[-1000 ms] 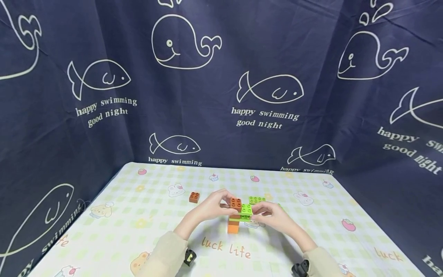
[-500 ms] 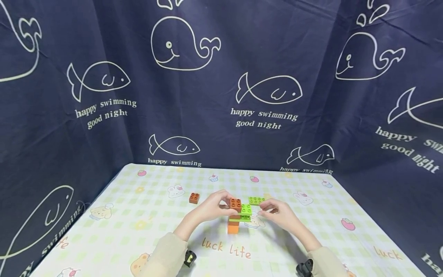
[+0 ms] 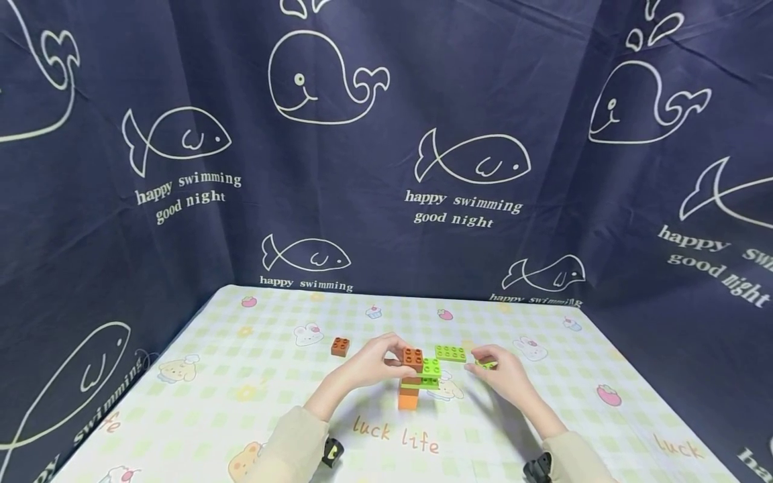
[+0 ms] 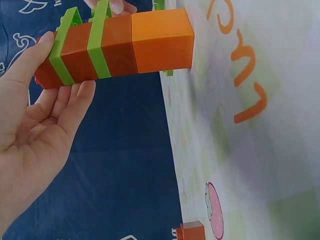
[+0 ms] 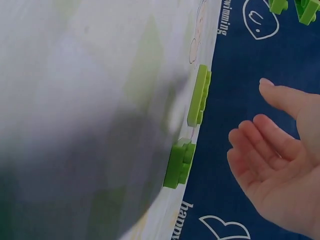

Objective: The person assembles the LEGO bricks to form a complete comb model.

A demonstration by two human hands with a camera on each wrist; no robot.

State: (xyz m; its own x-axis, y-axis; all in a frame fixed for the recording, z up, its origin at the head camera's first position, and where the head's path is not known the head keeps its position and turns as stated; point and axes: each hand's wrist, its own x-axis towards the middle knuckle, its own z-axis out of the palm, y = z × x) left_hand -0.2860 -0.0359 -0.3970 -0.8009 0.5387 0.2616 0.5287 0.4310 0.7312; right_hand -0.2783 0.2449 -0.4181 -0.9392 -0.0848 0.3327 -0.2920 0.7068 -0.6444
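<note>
My left hand (image 3: 376,361) grips the upper part of an upright toy brick tower, its thumb and fingers on opposite sides. From the bottom, the tower has an orange brick (image 4: 162,41), a brown brick (image 4: 119,45), a thin green plate (image 4: 99,47), another brown brick (image 4: 79,52), a second green plate (image 4: 61,62) and a brown brick (image 3: 413,359) on top. Both plates jut out rightward. My right hand (image 3: 506,373) holds nothing, its fingers loosely bent. It is close above a small green brick (image 5: 179,164), partly hidden behind its fingers in the head view.
A longer green plate (image 3: 450,353) lies flat behind the tower, left of my right hand. Off to the left stands a loose brown brick (image 3: 340,347). A checked cloth (image 3: 290,429) covers the table, and dark blue curtains (image 3: 338,181) hang around it.
My right hand has left the tower's green plates and moved right, to the small green brick. My left hand keeps its grip on the tower in the same place.
</note>
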